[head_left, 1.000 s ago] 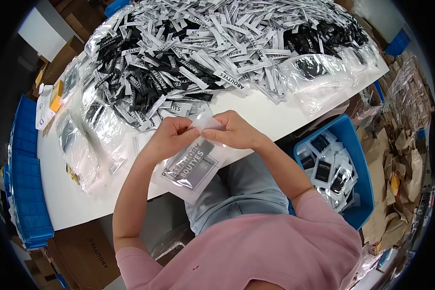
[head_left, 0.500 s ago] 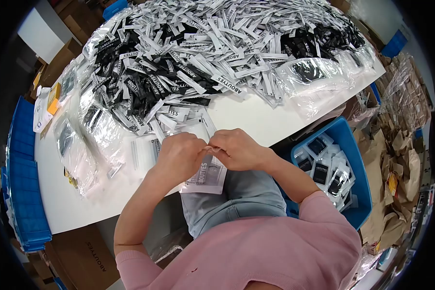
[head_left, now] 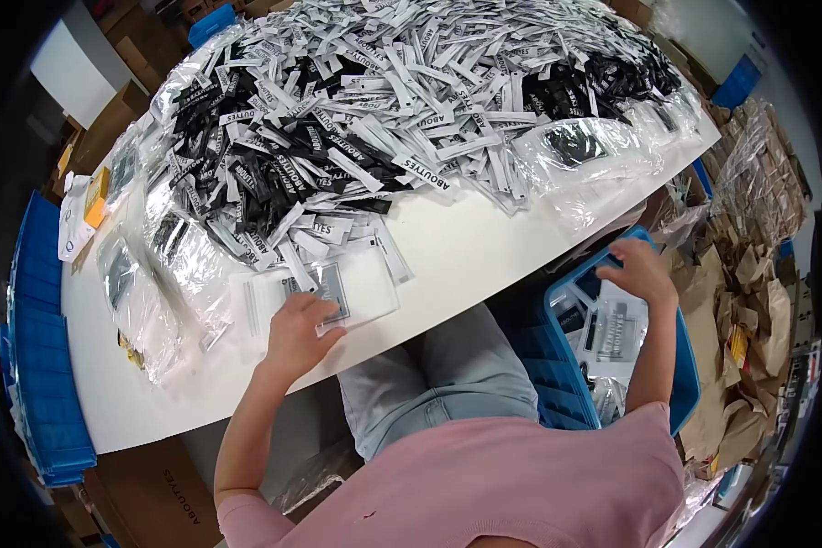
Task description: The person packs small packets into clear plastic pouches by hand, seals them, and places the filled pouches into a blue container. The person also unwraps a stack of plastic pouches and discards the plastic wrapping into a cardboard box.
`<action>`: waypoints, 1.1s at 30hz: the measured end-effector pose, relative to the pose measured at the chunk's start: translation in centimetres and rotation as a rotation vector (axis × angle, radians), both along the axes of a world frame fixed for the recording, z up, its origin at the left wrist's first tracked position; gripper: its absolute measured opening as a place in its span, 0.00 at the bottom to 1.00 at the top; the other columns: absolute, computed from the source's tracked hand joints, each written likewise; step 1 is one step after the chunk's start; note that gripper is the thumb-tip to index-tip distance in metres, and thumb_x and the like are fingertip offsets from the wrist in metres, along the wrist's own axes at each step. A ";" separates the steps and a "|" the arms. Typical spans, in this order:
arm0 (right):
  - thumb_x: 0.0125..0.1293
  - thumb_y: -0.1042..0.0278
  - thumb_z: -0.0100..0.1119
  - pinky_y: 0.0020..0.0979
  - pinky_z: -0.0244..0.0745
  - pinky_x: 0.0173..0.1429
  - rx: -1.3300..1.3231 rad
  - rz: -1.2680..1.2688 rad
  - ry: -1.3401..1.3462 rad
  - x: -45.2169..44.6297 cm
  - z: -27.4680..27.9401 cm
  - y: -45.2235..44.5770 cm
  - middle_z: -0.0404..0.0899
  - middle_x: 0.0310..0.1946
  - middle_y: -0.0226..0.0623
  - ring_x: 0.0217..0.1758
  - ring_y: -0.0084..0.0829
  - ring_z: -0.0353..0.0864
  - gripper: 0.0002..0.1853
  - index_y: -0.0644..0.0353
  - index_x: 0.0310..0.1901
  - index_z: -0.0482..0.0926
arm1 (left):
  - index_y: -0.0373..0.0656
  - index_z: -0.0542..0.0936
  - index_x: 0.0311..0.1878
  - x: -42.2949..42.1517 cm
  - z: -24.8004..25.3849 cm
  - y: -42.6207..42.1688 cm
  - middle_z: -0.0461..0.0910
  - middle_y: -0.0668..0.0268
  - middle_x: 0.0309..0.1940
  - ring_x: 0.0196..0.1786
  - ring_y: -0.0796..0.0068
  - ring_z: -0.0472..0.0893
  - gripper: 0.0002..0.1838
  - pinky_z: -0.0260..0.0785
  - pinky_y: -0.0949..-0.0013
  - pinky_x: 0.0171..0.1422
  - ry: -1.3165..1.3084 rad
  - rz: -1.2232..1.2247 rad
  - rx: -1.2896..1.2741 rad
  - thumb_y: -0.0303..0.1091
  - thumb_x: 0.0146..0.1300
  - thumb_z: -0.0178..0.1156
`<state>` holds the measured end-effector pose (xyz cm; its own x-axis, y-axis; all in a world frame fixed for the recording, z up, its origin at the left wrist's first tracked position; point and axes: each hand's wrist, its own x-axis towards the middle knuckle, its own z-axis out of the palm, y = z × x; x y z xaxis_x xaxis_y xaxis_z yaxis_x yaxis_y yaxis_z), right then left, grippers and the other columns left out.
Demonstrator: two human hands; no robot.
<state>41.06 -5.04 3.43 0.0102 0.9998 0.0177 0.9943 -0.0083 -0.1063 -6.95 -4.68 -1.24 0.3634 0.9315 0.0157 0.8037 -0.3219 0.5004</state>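
Note:
At the table's front edge is my left hand [head_left: 300,336], fingers and thumb apart, beside a clear plastic bag with a dark printed panel [head_left: 331,290]. Whether its fingertips touch that bag I cannot tell. My right hand [head_left: 641,271] is over the blue bin [head_left: 528,365], its fingers spread and nothing in them. Below it in the bin lies a clear packed bag with ABOUTYES print [head_left: 615,331], on top of other packed bags. Narrow white and black printed sachets [head_left: 429,119] form a big heap in front of me.
Clear plastic bags in bundles lie on the left [head_left: 137,297] and right [head_left: 594,164] of the white table [head_left: 447,239]. Blue bins [head_left: 41,338] stand past the left edge. Brown paper [head_left: 749,338] fills the right side, and a cardboard box [head_left: 160,493] is under the table.
The packed bag has left both hands and now lies in the blue bin. My right hand moved right to the bin; my left moved to the bags on the table.

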 end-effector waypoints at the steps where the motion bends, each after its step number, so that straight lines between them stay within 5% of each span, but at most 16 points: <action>1: 0.49 0.60 0.64 0.34 0.73 0.39 0.043 0.040 0.172 -1.4 -0.2 1.1 0.79 0.31 0.45 0.34 0.40 0.79 0.16 0.65 0.34 0.79 | 0.40 0.78 0.42 1.1 0.4 0.4 0.75 0.55 0.41 0.42 0.59 0.76 0.21 0.70 0.63 0.46 0.046 -0.063 0.139 0.33 0.42 0.69; 3: 0.55 0.63 0.60 0.34 0.72 0.38 0.094 0.201 0.446 -5.6 -1.3 4.3 0.79 0.29 0.44 0.32 0.41 0.79 0.12 0.64 0.34 0.79 | 0.41 0.76 0.47 2.9 0.6 1.2 0.72 0.53 0.47 0.48 0.56 0.74 0.26 0.68 0.62 0.52 0.093 -0.126 0.287 0.34 0.40 0.70; 5: 0.59 0.65 0.55 0.35 0.72 0.37 0.159 0.416 0.550 -10.5 -2.8 8.2 0.79 0.27 0.44 0.31 0.44 0.78 0.09 0.62 0.34 0.79 | 0.42 0.72 0.53 4.2 0.1 2.0 0.67 0.53 0.53 0.56 0.54 0.68 0.34 0.63 0.60 0.59 0.231 -0.099 0.059 0.34 0.38 0.71; 8: 0.58 0.64 0.56 0.37 0.72 0.37 0.280 0.412 0.689 -16.5 -6.4 15.7 0.79 0.30 0.45 0.34 0.45 0.78 0.11 0.60 0.38 0.79 | 0.41 0.72 0.53 4.4 -0.3 2.4 0.68 0.53 0.52 0.56 0.53 0.69 0.34 0.64 0.60 0.58 0.281 -0.113 0.056 0.34 0.38 0.72; 14: 0.54 0.59 0.57 0.45 0.71 0.45 0.153 0.407 0.429 -20.8 -10.4 22.4 0.78 0.32 0.50 0.39 0.50 0.77 0.16 0.63 0.39 0.75 | 0.38 0.74 0.51 0.4 -3.3 1.4 0.71 0.53 0.53 0.56 0.52 0.71 0.30 0.65 0.59 0.59 -0.096 -0.159 0.259 0.33 0.40 0.71; 15: 0.55 0.58 0.56 0.44 0.71 0.44 0.152 0.401 0.471 -20.9 -10.3 22.4 0.78 0.30 0.50 0.38 0.49 0.77 0.16 0.64 0.36 0.76 | 0.36 0.74 0.51 0.0 -3.6 1.0 0.73 0.52 0.52 0.57 0.52 0.70 0.24 0.62 0.56 0.61 -0.141 -0.161 0.276 0.37 0.51 0.64; 16: 0.56 0.57 0.55 0.42 0.72 0.43 0.152 0.397 0.513 -21.1 -9.4 22.2 0.78 0.29 0.49 0.37 0.48 0.78 0.16 0.64 0.34 0.76 | 0.36 0.74 0.51 -0.3 -4.1 0.7 0.73 0.52 0.52 0.57 0.52 0.70 0.24 0.62 0.56 0.61 -0.136 -0.167 0.284 0.37 0.51 0.64; 17: 0.58 0.54 0.54 0.39 0.72 0.41 -0.100 0.304 0.688 -20.9 -8.2 22.5 0.78 0.26 0.48 0.35 0.46 0.78 0.18 0.65 0.28 0.76 | 0.36 0.74 0.50 -0.4 -4.7 0.6 0.73 0.52 0.51 0.57 0.52 0.70 0.21 0.63 0.56 0.61 -0.118 -0.161 0.340 0.35 0.54 0.60; 19: 0.59 0.55 0.53 0.38 0.72 0.38 -0.073 0.282 1.005 -21.8 -6.5 22.3 0.76 0.22 0.46 0.30 0.44 0.77 0.19 0.66 0.23 0.75 | 0.34 0.74 0.49 0.1 -4.8 0.6 0.73 0.51 0.51 0.56 0.51 0.71 0.15 0.62 0.56 0.61 -0.153 -0.113 0.366 0.31 0.61 0.50; 20: 0.60 0.58 0.53 0.38 0.72 0.38 -0.272 0.143 1.170 -22.8 -5.4 22.3 0.76 0.22 0.44 0.31 0.43 0.77 0.16 0.64 0.25 0.76 | 0.34 0.74 0.49 0.1 -4.9 0.6 0.73 0.51 0.51 0.56 0.51 0.71 0.15 0.62 0.56 0.61 -0.154 -0.113 0.368 0.31 0.61 0.50; 23: 0.55 0.62 0.57 0.42 0.74 0.43 0.451 0.441 0.649 -26.8 -7.7 25.1 0.77 0.26 0.46 0.35 0.46 0.79 0.11 0.62 0.28 0.78 | 0.34 0.75 0.48 0.0 -5.4 0.5 0.75 0.51 0.49 0.54 0.51 0.72 0.14 0.64 0.58 0.60 -0.225 -0.017 0.354 0.29 0.60 0.51; 29: 0.51 0.70 0.54 0.42 0.75 0.45 0.034 0.427 0.165 -29.6 -6.7 25.9 0.79 0.37 0.48 0.42 0.45 0.79 0.10 0.63 0.34 0.80 | 0.34 0.76 0.45 0.1 -5.4 0.5 0.76 0.52 0.46 0.48 0.52 0.76 0.12 0.69 0.60 0.52 -0.250 0.027 0.403 0.23 0.57 0.51; 33: 0.55 0.58 0.57 0.36 0.76 0.41 0.059 0.350 0.541 -26.7 -6.6 26.7 0.80 0.30 0.42 0.34 0.39 0.81 0.16 0.64 0.37 0.78 | 0.35 0.76 0.40 0.1 -4.8 0.4 0.77 0.54 0.33 0.32 0.59 0.77 0.07 0.69 0.64 0.36 -0.312 0.164 0.329 0.24 0.58 0.52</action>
<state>14.40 21.65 -3.19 -0.2936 0.9430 0.1568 0.7429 0.3283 -0.5833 -6.86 -4.33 -6.09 0.1430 0.9033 0.4044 0.6846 -0.3854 0.6187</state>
